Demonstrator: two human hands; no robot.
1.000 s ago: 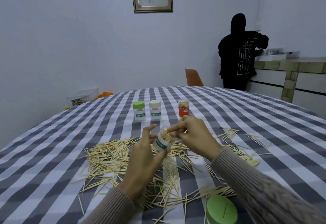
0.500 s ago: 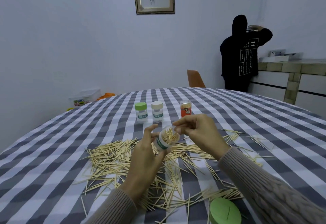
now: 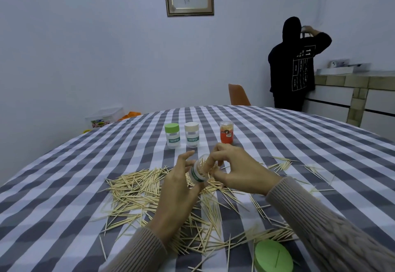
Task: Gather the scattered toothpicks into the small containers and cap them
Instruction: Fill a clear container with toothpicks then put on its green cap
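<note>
- My left hand (image 3: 179,188) has its fingers curled round the open container (image 3: 199,170), holding it tilted, mouth toward my right, just above the table (image 3: 64,186)
- Right hand (image 3: 239,170) is at the mouth w/ fingers bent; index finger lies across the toothpick tips in the opening. Can't tell if it pinches any picks or just presses them in
- Container looks part full of picks already. Light clear plastic, prob slick, so grip round the label band is best; squeezing near the rim could flex it
- Scattered toothpicks (image 3: 136,190) cover the table under & around both hands, more near the green lid (image 3: 272,257) by my right forearm
- Picks are v light, stiff, sharp-tipped, snap easily; best taken in small aligned bundles at mid-length, not one by one
- Both forearms reach fwd, wrists raised, hands nearly touching over the pile
- Green-capped jar (image 3: 172,136), beige-capped jar (image 3: 192,134) & red jar (image 3: 226,132) stand upright further back, apart from the pile
- Lots left to gather, I'd say early-to-mid job
</note>
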